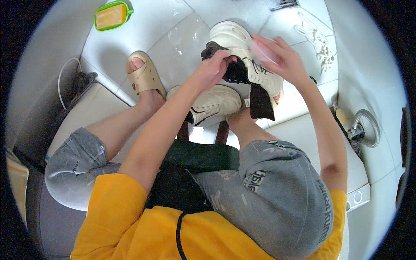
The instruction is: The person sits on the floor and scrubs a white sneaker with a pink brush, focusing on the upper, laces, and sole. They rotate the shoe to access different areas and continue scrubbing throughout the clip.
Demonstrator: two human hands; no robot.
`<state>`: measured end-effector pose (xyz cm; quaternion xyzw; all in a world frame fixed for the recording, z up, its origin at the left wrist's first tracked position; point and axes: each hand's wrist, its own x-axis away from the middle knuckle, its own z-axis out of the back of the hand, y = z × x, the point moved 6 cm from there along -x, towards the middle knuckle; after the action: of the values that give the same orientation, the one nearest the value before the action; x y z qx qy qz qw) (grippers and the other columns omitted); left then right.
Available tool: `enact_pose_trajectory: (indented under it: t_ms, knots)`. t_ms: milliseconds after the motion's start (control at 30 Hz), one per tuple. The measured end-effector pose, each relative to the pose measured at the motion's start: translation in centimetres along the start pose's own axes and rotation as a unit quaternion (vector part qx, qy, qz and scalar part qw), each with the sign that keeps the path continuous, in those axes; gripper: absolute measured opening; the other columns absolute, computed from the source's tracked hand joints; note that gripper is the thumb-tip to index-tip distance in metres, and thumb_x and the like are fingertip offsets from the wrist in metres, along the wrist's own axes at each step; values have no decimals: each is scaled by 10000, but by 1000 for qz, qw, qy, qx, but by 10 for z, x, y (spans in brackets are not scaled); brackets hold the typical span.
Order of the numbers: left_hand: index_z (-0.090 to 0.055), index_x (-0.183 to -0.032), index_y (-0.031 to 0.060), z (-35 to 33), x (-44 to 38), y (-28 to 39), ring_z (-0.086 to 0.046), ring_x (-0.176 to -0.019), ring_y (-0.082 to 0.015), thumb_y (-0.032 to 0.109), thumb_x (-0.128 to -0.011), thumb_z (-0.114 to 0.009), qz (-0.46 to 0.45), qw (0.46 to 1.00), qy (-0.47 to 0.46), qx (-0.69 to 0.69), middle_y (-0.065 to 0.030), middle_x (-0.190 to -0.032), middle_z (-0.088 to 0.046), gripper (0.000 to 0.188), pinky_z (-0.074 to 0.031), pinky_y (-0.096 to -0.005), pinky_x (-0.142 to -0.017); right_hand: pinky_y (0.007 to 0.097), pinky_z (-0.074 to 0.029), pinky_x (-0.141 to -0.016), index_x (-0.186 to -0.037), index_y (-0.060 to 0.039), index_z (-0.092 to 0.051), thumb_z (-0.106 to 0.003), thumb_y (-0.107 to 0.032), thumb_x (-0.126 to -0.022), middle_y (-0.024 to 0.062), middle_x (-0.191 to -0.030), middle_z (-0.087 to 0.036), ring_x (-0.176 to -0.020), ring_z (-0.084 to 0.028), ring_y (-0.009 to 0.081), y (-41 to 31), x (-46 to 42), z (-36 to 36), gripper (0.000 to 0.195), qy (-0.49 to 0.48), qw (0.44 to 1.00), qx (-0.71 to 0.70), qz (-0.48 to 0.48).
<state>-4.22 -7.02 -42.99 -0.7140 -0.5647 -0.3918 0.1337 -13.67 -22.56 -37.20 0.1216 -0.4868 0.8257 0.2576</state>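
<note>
My left hand (214, 70) grips a white sneaker (232, 34) by the edge of its opening. The sneaker has no lace in it, its black lining shows, and its black tongue (262, 102) hangs out towards me. In my right hand (287, 63) is a pink object (265, 53), probably a scrubbing brush, blurred and held against the sneaker's side. Below my left hand, a second white sneaker (221, 100) lies between my feet, also without a lace, partly covered by my left forearm.
A bar of yellow soap (110, 17) rests in a green dish (129, 12) at the far left. White shoelaces (317, 42) lie in a heap on the tiles at right, near a floor drain (284, 4). A coiled metal hose (370, 126) hangs on the right wall.
</note>
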Motion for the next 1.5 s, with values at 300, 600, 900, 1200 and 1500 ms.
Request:
enact_pose_trajectory:
  t_ms: [300,600,900,1200,1500]
  knots:
    - [-511,-943,41,14,-6,-5,-495,-840,-147,201,-851,-463,16,997,65,-49,-53,-882,-545,191,-378,-263,-809,347,-467,-710,-1232,-277,-481,-632,-249,-705,68,-943,-542,-823,-550,261,-84,-90,-28,549,5,975,128,181]
    - [-515,-898,27,-13,-2,6,-463,-935,-152,226,-865,-432,-38,998,-26,-34,-48,-923,-540,219,-315,-277,-907,323,-452,-677,-1237,-266,-483,-650,-202,-683,62,-892,-518,-764,-523,247,-14,-10,-4,582,64,996,25,48]
    - [-487,-879,65,-3,-2,9,-461,-882,-162,166,-844,-434,-14,1000,12,-15,-44,-872,-520,119,-331,-281,-853,341,-478,-661,-1201,-338,-493,-644,-346,-696,73,-885,-531,-830,-565,245,-34,-18,-9,527,66,988,82,109]
    - [-510,-859,79,-28,-14,30,-476,-884,-172,271,-872,-394,-97,990,64,73,-47,-862,-541,225,-349,-300,-858,366,-484,-621,-1192,-358,-495,-635,-385,-701,89,-862,-513,-739,-569,281,-53,-45,-14,510,183,975,51,115]
    - [-473,-714,57,13,12,8,-434,-776,-164,237,-801,-456,-27,998,55,17,-48,-726,-479,201,-327,-269,-770,294,-451,-710,-1260,-284,-452,-641,-222,-724,65,-927,-509,-812,-534,209,54,85,33,572,9,989,58,-133]
